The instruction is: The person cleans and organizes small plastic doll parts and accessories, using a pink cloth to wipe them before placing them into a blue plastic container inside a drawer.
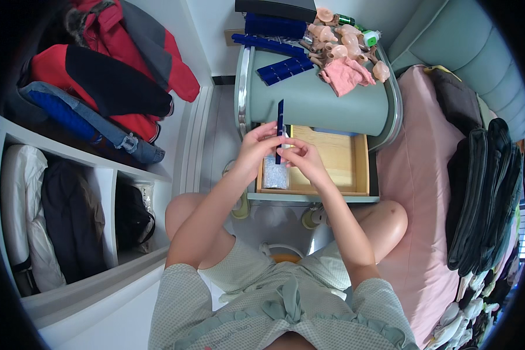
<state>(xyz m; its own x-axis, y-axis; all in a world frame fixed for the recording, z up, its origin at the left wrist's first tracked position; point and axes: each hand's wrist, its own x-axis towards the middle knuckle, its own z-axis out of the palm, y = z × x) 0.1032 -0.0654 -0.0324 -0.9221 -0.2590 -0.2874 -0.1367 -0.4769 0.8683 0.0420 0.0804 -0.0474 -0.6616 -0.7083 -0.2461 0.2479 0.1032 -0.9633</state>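
A narrow, dark blue panel (280, 114) stands upright over the open wooden drawer (363, 163), seen nearly edge-on. My left hand (256, 149) grips its left side with bent fingers. From the other side, my right hand (305, 158) pinches its lower part between thumb and fingers. Just below my hands, a clear packet with pale grey-blue contents (275, 175) lies in the drawer's left part. More blue panels (284, 69) with lighter marks lie on the green nightstand (332, 105), beyond my hands.
Several flesh-coloured bulb-shaped items (351, 44), a pink cloth (347, 76) and a black box (274, 8) crowd the nightstand top. To the left is an open wardrobe with jackets (99, 76). A pink-covered bed (417, 192) holding folded dark clothes (484, 192) borders the right.
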